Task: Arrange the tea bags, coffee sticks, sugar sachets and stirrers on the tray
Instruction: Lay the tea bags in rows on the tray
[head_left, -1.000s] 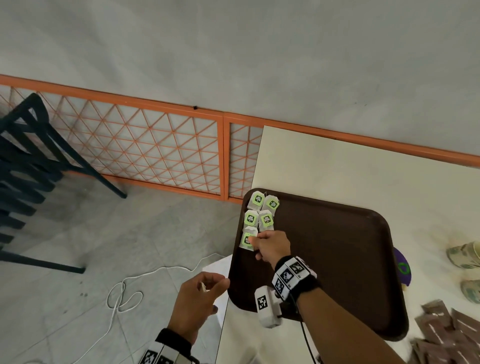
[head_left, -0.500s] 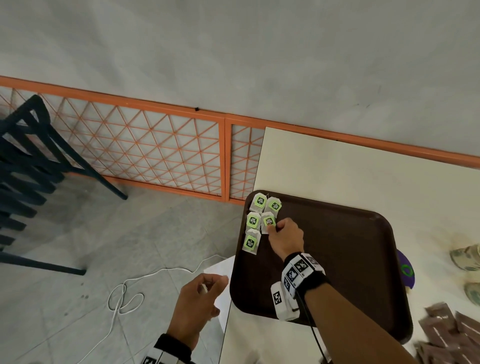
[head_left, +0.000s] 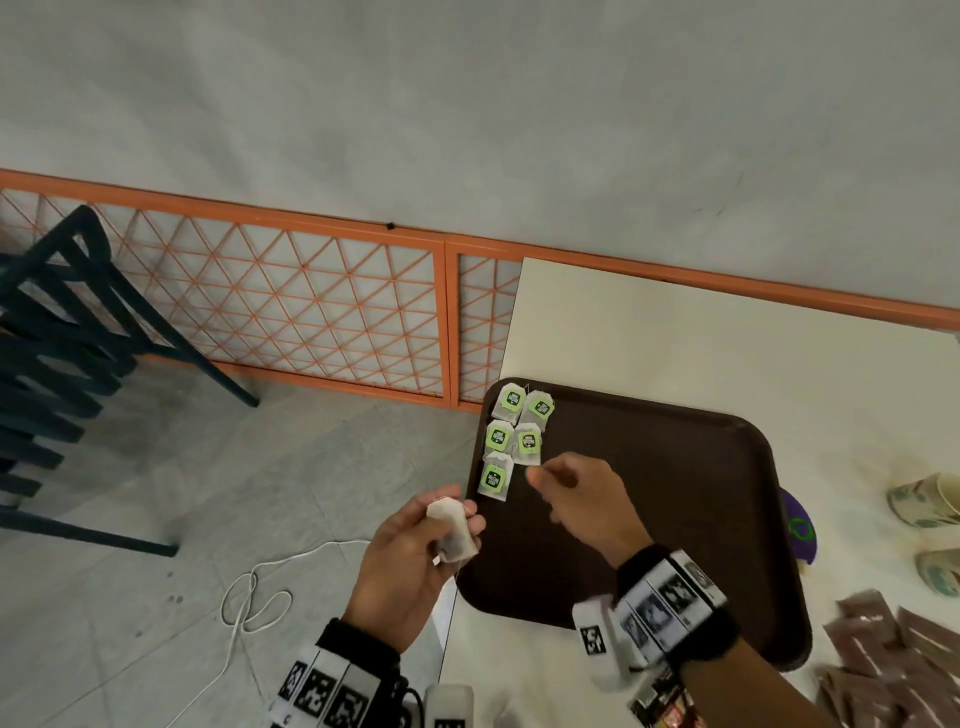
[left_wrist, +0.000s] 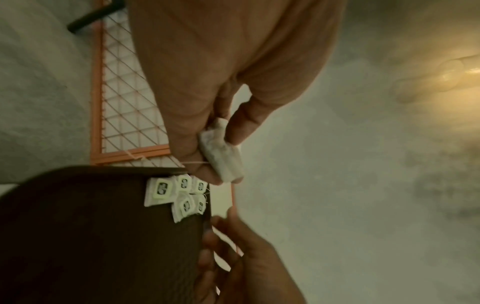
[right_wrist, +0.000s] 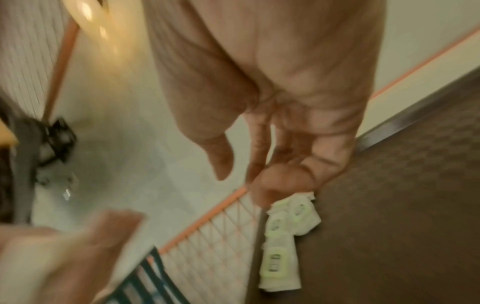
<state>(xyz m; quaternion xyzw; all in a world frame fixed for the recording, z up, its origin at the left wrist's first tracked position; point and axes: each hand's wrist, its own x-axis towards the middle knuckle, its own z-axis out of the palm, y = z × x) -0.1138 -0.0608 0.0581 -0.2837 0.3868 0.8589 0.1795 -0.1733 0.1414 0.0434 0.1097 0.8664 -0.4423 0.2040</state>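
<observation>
A dark brown tray (head_left: 675, 519) lies on the pale table. Several tea bags (head_left: 514, 436) with green tags lie in two short rows at its far left corner, also seen in the wrist views (left_wrist: 182, 197) (right_wrist: 283, 236). My left hand (head_left: 462, 506) hovers just off the tray's left edge. Between thumb and fingers it pinches one plain white tea bag (head_left: 452, 540) (left_wrist: 223, 158), whose string trails off. My right hand (head_left: 535, 475) (right_wrist: 237, 172) hangs above the tray just right of the rows, fingers relaxed and holding nothing. Brown coffee sticks (head_left: 893, 654) lie at the lower right.
Two paper cups (head_left: 924, 499) lie on the table at the right, and a purple item (head_left: 800, 525) sticks out beside the tray. Left of the table are an orange lattice fence (head_left: 311, 312), a dark chair (head_left: 52, 338) and a white cable (head_left: 260, 597) on the floor.
My right hand has let go of the tea bags on the tray and drawn back a little to the right. My left hand has risen toward the tray with a tea bag.
</observation>
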